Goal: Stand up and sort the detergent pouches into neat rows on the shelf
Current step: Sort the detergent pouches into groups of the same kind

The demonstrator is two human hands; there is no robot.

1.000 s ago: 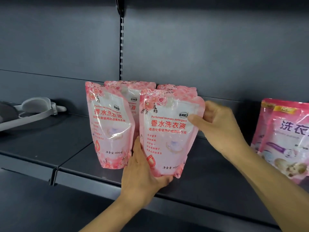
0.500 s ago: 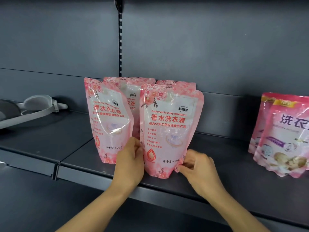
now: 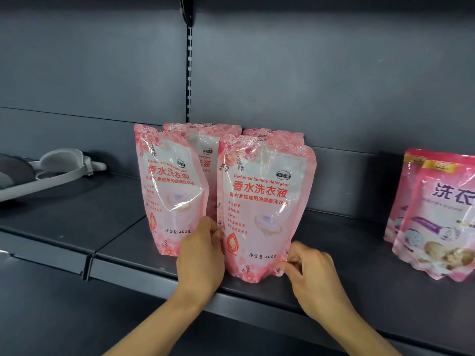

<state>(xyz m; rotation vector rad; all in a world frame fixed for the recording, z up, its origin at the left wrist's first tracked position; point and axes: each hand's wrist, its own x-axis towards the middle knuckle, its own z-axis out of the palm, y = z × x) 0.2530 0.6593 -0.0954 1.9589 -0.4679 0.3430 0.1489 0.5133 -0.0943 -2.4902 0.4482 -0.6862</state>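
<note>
Several pale pink detergent pouches stand upright in two rows on the dark grey shelf (image 3: 334, 242). The front right pouch (image 3: 262, 201) stands near the shelf's front edge. My left hand (image 3: 203, 255) holds its lower left edge, fingers curled against it. My right hand (image 3: 305, 268) pinches its lower right corner. The front left pouch (image 3: 169, 186) stands beside it, tilted slightly. Two more pouches (image 3: 205, 140) stand behind, mostly hidden.
Two darker pink pouches (image 3: 442, 219) of another kind lean at the right end of the shelf. A grey headset (image 3: 54, 168) lies on the adjoining shelf at the left. A slotted upright (image 3: 189, 73) runs up the back wall.
A second ago my right hand held the front right pouch high on its side; it dropped to the lower right corner. The pouch now stands on the shelf, and both hands have since stayed put.
</note>
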